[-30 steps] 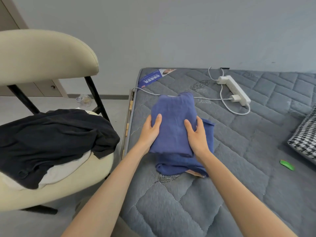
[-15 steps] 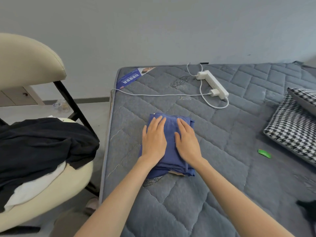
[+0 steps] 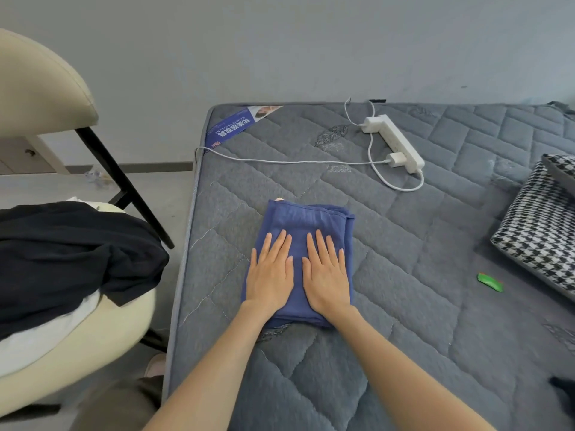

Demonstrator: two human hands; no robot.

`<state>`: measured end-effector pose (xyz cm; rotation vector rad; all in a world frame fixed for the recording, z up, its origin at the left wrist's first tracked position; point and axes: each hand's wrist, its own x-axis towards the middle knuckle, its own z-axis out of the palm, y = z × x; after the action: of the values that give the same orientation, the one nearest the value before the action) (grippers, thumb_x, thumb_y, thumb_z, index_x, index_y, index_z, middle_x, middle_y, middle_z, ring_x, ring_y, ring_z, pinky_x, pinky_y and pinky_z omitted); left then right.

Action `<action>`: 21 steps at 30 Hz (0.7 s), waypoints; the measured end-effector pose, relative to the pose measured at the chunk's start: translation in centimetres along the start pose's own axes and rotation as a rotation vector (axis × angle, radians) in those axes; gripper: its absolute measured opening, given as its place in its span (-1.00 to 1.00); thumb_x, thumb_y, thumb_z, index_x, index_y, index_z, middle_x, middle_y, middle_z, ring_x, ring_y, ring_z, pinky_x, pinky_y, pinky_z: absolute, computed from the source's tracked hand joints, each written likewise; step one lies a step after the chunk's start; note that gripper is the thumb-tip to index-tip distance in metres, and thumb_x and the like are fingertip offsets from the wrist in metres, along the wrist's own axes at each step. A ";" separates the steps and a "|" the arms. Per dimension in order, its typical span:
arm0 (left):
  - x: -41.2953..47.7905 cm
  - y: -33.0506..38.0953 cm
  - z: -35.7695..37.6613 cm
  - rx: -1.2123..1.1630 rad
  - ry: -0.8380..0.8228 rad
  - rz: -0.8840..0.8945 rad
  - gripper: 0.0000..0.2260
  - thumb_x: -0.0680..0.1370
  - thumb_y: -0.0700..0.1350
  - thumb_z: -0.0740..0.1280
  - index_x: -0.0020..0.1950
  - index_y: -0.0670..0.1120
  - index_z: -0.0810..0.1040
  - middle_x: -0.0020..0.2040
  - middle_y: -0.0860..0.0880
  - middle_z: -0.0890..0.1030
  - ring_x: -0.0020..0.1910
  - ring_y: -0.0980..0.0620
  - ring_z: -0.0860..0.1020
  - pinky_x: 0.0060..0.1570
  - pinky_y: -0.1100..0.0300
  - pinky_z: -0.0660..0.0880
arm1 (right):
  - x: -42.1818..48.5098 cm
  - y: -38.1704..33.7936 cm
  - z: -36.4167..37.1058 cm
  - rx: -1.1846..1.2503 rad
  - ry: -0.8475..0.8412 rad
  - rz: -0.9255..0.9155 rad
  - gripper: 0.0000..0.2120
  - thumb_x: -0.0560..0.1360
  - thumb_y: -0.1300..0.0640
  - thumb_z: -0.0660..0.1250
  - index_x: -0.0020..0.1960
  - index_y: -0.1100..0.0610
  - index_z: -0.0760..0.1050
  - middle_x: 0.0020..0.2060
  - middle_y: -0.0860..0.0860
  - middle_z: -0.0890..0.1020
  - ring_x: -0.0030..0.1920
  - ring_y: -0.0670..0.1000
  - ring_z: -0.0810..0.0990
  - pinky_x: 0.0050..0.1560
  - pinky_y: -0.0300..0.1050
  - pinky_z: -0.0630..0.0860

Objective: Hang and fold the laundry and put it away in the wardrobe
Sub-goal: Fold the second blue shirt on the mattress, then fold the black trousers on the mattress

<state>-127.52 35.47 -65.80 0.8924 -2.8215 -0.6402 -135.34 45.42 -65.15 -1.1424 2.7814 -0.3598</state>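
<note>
Blue folded garment (image 3: pixel 306 219) lies at the centre of the frame on the grey quilted mattress (image 3: pixel 404 306), near its left edge. Both hands lie flat on it side by side, palms down: the left hand (image 3: pixel 272 275) and the right hand (image 3: pixel 326 275) each press the cloth with straight, slightly spread fingers. Above and to the right, a white power strip (image 3: pixel 393 143) rests on the mattress, its white cable (image 3: pixel 280 161) running left. At the right edge are a small green object (image 3: pixel 490 282) and a checked cushion (image 3: pixel 538 225). At the left, a cream chair (image 3: pixel 40 85) carries a black garment (image 3: pixel 71 253) over a white one (image 3: pixel 40 337).
</note>
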 end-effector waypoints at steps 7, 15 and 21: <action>-1.3 -0.2 -2.3 -0.061 -0.132 0.029 -0.55 0.67 0.01 -0.05 0.56 -0.02 -0.01 0.57 0.08 -0.05 0.54 0.04 -0.12 0.49 -0.01 -0.07 | -0.4 -0.3 -3.1 0.066 -0.126 -0.028 -0.50 0.67 -0.01 -0.04 0.56 0.07 -0.02 0.56 0.02 0.01 0.55 0.04 -0.04 0.51 0.01 -0.07; -5.2 -3.1 -10.3 -0.152 0.149 0.019 -0.58 0.63 -0.07 0.14 0.50 0.02 0.23 0.27 -0.04 0.50 0.19 -0.09 0.48 0.09 0.06 0.39 | -1.4 -5.2 -10.1 0.293 0.076 -0.118 -0.63 0.61 0.16 0.13 0.40 0.11 0.35 0.27 0.06 0.52 0.25 0.12 0.45 0.16 0.06 0.40; -10.0 -10.0 -16.4 -0.035 0.302 -0.149 -0.62 0.63 -0.08 0.15 0.46 -0.02 0.31 0.25 -0.05 0.50 0.18 -0.09 0.47 0.06 0.02 0.43 | -1.5 -13.7 -10.8 0.371 0.091 -0.370 -0.62 0.59 0.18 0.16 0.40 0.11 0.34 0.27 0.05 0.52 0.24 0.12 0.44 0.18 0.05 0.40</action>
<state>-110.37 27.92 -55.05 1.0988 -2.4875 -0.5192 -127.09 38.97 -51.17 -1.5594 2.4107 -0.9372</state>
